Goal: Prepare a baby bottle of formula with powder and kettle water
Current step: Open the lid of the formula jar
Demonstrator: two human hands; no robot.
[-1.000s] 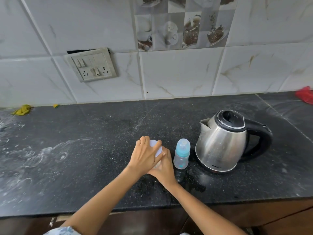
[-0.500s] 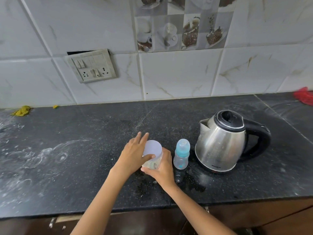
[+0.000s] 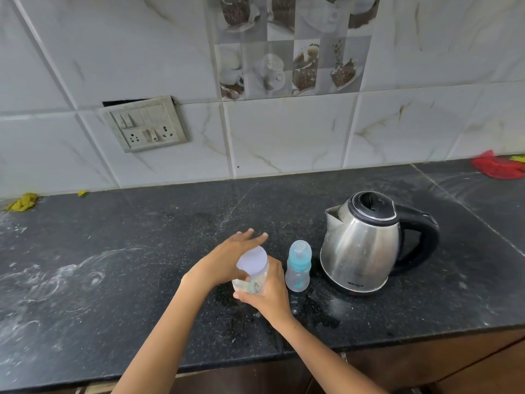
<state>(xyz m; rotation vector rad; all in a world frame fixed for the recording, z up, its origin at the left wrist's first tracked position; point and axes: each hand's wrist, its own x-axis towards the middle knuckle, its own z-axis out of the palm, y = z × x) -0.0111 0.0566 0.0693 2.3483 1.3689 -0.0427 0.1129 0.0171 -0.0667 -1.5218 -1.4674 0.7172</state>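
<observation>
Your right hand (image 3: 270,291) grips the clear jar (image 3: 251,282) at centre frame; your left hand (image 3: 227,263) pinches its lilac lid (image 3: 252,262), fingers splayed.

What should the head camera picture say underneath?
Two hands open a clear white-lidded jar beside a blue-collared baby bottle.
</observation>
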